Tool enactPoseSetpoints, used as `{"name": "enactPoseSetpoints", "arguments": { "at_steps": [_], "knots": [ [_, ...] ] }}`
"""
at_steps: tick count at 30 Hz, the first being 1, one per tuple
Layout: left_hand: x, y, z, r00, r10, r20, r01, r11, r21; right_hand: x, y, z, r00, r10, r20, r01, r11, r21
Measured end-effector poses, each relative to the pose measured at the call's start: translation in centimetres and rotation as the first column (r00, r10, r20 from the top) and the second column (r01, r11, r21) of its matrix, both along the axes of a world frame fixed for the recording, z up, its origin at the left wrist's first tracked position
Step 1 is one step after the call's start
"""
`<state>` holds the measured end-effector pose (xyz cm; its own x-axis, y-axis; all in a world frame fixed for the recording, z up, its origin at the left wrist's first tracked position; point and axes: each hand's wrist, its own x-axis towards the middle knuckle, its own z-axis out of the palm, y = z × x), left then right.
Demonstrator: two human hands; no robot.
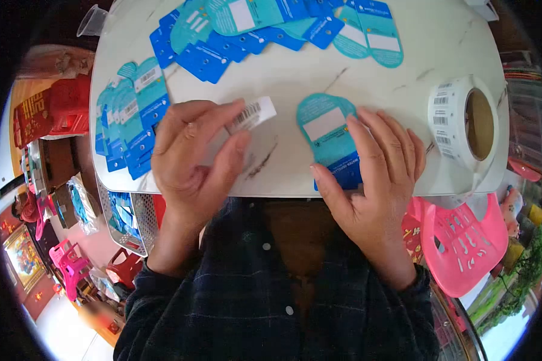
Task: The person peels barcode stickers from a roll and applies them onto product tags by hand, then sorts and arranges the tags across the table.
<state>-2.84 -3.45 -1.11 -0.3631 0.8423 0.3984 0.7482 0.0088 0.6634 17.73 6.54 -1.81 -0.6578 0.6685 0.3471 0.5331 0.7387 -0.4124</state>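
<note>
Left hand (190, 153) pinches barcode label (262, 113); card (326, 127) at its 3 o'clock, long axis roughly 12-to-6, spread right hand (379, 165) nearer, touching.

Probably a home — a framed picture (24, 257) on the wall, a pink chair (454, 278), a marbled table (464, 51) — with greenery (529, 265) outside.

Beside the far left corner of the table (271, 78), a clear plastic cup (92, 21) is being seen. Near the near left corner, a perforated basket (146, 222) is being partly hidden by the edge; beyond it, a framed picture (24, 253) is being displayed. Off the near right corner, a pink chair (444, 274) and green foliage (527, 265) are being glimpsed.
</note>
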Motion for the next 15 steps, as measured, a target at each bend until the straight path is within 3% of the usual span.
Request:
{"name": "enactPoseSetpoints", "arguments": {
  "at_steps": [15],
  "knots": [
    [0.2,0.4,-0.3,1.000,0.024,0.006,-0.024,0.999,-0.029,0.3,0.4,-1.1,0.987,0.029,-0.156,-0.032,0.999,-0.019]
  ]
}}
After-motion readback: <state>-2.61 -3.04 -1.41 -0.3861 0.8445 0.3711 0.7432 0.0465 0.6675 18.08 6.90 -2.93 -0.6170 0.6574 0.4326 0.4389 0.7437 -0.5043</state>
